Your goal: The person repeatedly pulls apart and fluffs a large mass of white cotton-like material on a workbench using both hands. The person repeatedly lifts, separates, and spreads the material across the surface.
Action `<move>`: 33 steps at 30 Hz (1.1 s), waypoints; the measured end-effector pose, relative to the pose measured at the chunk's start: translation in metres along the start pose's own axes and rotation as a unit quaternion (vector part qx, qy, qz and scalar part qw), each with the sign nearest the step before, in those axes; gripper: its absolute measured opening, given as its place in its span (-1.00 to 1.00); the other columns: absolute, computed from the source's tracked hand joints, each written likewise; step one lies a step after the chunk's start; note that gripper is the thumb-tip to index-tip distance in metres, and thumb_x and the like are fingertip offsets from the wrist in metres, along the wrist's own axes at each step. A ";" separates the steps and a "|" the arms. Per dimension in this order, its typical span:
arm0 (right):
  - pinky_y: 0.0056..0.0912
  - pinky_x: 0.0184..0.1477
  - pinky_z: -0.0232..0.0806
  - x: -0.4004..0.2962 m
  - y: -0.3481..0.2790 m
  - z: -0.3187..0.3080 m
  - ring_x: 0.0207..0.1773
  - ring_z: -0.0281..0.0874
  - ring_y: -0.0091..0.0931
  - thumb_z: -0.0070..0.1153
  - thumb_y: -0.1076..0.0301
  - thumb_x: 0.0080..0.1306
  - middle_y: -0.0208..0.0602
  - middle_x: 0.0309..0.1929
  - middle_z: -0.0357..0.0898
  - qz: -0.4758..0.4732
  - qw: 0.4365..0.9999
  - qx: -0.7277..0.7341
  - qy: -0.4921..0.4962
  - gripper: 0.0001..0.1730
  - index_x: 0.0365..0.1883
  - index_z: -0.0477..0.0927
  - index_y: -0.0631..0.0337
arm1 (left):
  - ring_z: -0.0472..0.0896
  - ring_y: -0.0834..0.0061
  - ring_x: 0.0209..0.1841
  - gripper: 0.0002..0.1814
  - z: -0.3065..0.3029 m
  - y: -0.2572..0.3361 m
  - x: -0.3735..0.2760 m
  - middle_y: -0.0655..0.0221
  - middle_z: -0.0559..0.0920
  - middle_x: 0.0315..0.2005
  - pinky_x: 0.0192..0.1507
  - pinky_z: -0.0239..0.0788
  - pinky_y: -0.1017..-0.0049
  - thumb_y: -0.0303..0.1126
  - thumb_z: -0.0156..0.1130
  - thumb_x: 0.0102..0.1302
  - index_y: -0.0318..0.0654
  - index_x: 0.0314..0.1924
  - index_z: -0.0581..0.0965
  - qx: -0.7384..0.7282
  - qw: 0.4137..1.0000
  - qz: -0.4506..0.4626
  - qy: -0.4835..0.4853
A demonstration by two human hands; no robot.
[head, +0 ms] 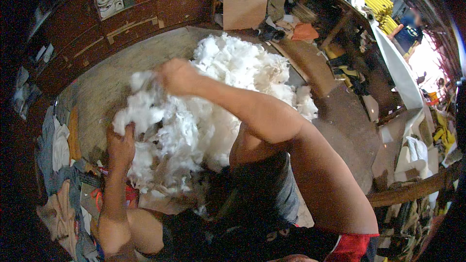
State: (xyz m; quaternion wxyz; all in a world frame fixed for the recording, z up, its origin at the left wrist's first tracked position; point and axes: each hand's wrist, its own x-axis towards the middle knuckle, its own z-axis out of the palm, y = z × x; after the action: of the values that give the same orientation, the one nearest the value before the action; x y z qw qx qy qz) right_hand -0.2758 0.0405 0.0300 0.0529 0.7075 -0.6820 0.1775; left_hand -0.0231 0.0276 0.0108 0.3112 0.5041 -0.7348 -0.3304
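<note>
A large heap of white fibre stuffing (233, 65) lies on the floor in front of me, spreading back to my legs. My left hand (122, 142) grips the near edge of a loose tuft (140, 114) at the left of the heap. Above it, my right hand (178, 76) is closed on the upper end of the same tuft, blurred by motion. The tuft stretches between the two hands, and its fibres hide some of my fingertips. My right forearm crosses over the middle of the heap.
Dark wooden cabinets (174, 5) line the far wall, with rolled white material (109, 0) in a cubby. A workbench (397, 65) with yellow rolls (378, 0) runs along the right, where another person (409, 31) stands. Fabric pieces (60, 142) lie at left.
</note>
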 end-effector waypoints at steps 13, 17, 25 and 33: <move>-0.01 -0.15 0.43 -0.021 -0.036 -0.009 -0.24 0.56 -0.01 0.07 0.09 0.21 0.08 -0.33 0.59 -0.140 0.985 0.100 -0.023 -0.64 -0.19 0.60 0.16 | 0.53 0.21 -0.05 -0.57 0.008 -0.002 0.006 0.12 0.57 -0.06 0.01 0.31 0.31 -0.20 0.14 0.34 -0.40 0.04 0.44 -0.089 0.995 0.047 -0.022; -0.02 -0.14 0.43 -0.006 0.006 -0.014 -0.23 0.57 -0.03 0.08 0.12 0.18 0.07 -0.36 0.59 -0.018 1.000 0.013 0.000 -0.68 -0.27 0.61 0.17 | 0.53 0.22 -0.06 -0.55 0.005 0.014 0.002 0.12 0.57 -0.07 0.03 0.31 0.33 -0.15 0.14 0.34 -0.40 0.04 0.44 -0.104 0.993 0.049 -0.013; 0.00 -0.20 0.41 -0.009 -0.021 -0.007 -0.27 0.57 -0.05 0.10 0.10 0.18 0.12 -0.40 0.57 -0.109 0.973 0.193 0.069 -0.66 -0.40 0.60 0.25 | 0.58 0.29 -0.14 -0.61 0.003 0.009 0.005 0.14 0.61 -0.16 -0.02 0.37 0.39 -0.21 0.20 0.32 -0.36 -0.01 0.47 -0.057 0.984 0.169 -0.018; -0.01 -0.23 0.41 0.009 0.041 0.003 -0.33 0.56 -0.03 0.09 0.08 0.21 0.07 -0.45 0.58 0.036 0.994 -0.026 0.098 -0.63 -0.39 0.60 0.27 | 0.57 0.27 -0.11 -0.59 0.003 0.020 -0.001 0.13 0.62 -0.16 0.01 0.33 0.36 -0.14 0.11 0.37 -0.39 -0.01 0.51 0.000 0.988 0.155 -0.024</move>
State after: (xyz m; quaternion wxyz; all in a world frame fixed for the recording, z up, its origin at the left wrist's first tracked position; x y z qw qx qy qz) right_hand -0.3160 0.0282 0.0236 0.1313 0.6602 -0.7028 0.2302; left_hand -0.0354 0.0346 0.0248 0.3408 0.3765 -0.8112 -0.2901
